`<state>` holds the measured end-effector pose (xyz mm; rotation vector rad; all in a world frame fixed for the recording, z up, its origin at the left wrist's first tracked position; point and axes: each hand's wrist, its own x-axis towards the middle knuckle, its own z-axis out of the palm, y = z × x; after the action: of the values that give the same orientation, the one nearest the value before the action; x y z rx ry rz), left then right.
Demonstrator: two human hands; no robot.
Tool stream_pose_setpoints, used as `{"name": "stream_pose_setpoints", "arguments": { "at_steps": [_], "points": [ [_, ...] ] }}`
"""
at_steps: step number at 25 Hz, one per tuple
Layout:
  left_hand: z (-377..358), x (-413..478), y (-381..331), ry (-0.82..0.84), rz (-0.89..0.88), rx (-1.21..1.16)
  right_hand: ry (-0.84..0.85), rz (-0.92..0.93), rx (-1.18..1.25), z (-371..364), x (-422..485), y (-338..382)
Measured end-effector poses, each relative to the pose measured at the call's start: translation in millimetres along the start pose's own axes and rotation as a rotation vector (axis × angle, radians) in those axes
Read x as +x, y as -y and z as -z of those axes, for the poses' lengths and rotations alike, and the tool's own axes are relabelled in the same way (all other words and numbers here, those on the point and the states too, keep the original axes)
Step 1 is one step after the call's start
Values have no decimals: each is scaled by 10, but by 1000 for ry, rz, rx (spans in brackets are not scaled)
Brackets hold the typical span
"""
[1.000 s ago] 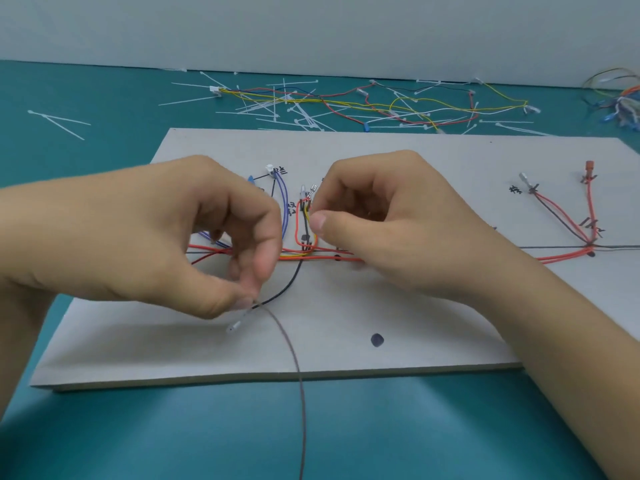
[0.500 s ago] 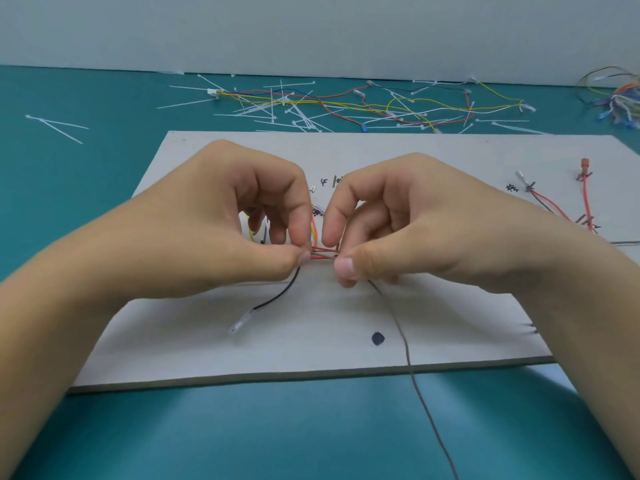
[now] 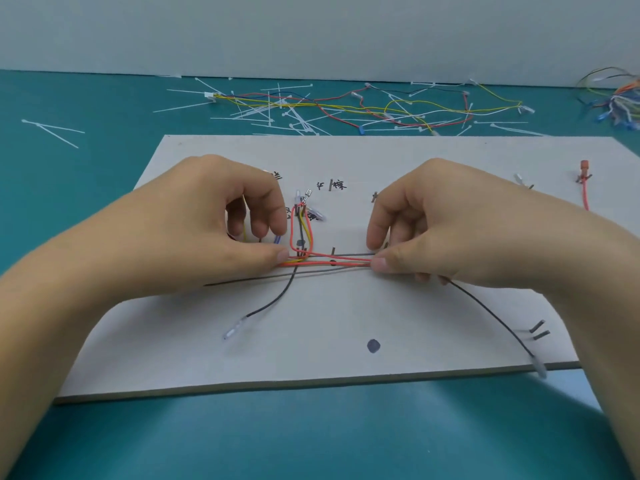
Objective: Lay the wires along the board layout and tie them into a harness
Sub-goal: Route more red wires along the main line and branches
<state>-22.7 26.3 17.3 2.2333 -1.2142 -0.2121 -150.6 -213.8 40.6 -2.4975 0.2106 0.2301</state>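
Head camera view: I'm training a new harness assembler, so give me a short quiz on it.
1. True or false: the left hand and right hand both pinch the red wires over the board.
2. The loose cable ties lie: A on the board; B on the teal table behind it; C in the right hand.
3. What colour is the wire ending left of the dark dot?
Key: 1 true; 2 B; 3 black.
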Motion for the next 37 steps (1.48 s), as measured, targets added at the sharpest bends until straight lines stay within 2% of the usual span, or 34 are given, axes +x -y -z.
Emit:
{"name": "stream_pose_setpoints", "arguments": {
  "at_steps": [12,20,26,33,37],
  "points": [
    [-157,29,-70,-33,-113,41,-129,63,-234,-21,-2,6],
    [-90,66,-57,1,-103,43,-201,106,-258,-129,-11,75],
    [166,31,212,-2,15,40,-279,141,-183,-369,168,191],
    [162,48,293,15,19,41,-192,88,40,-176,101,94],
    [140,49,320,4,11,11,55,124,102,33,-11,5]
  ]
}}
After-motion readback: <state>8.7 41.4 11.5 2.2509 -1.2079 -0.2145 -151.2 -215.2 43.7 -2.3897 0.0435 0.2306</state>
